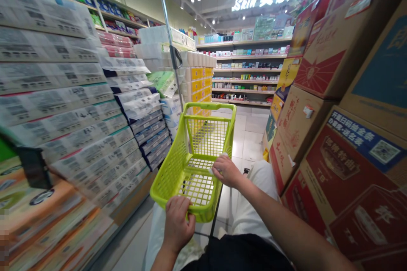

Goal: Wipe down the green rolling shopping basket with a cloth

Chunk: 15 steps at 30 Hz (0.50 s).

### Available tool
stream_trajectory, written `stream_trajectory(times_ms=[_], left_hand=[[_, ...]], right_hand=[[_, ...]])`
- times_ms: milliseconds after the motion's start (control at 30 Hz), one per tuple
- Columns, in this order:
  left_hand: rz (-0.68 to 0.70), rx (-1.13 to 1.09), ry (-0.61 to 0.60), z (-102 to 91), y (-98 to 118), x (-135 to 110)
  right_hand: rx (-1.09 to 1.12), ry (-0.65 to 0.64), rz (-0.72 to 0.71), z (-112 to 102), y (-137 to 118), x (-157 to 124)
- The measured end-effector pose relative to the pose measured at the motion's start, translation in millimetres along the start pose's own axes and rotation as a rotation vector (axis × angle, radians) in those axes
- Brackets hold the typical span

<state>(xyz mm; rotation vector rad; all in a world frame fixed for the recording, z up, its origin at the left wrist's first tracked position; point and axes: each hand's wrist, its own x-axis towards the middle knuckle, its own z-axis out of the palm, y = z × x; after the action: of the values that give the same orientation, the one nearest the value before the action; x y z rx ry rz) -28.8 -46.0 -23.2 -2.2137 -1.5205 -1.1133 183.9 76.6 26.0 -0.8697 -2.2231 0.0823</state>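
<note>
A lime-green plastic shopping basket point(165, 169) with lattice sides and floor stands in front of me, above my legs; nothing lies inside it. My left hand point(179, 218) is closed over its near rim, thumb on the outside. At the basket's right side, my right hand point(226, 171) is closed with the fingers bent over the rim. Bits of white, like a thin cloth or tissue, show at those fingers, mostly hidden under them. The raised basket handle point(210, 105) is at the far end.
Tall stacks of wrapped paper packs point(63, 72) line my left. Stacked cartons point(346, 186) rise close on my right. A metal pole point(165, 12) stands beyond the basket. Ahead, a tiled aisle point(246, 135) leads to stocked shelves point(248, 70).
</note>
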Motion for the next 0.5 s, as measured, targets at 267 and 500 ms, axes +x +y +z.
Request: stream_trajectory(times_ms=[267,500], left_hand=[[0.022,0.014,0.007,-2.0,-3,-2],[0.019,0.005,0.026,-2.9,-2,-3]], right_hand=[[0.03,-0.059,-0.185,12,-61,-39],[-0.003,-0.07,-0.114,-3,-10,-6]])
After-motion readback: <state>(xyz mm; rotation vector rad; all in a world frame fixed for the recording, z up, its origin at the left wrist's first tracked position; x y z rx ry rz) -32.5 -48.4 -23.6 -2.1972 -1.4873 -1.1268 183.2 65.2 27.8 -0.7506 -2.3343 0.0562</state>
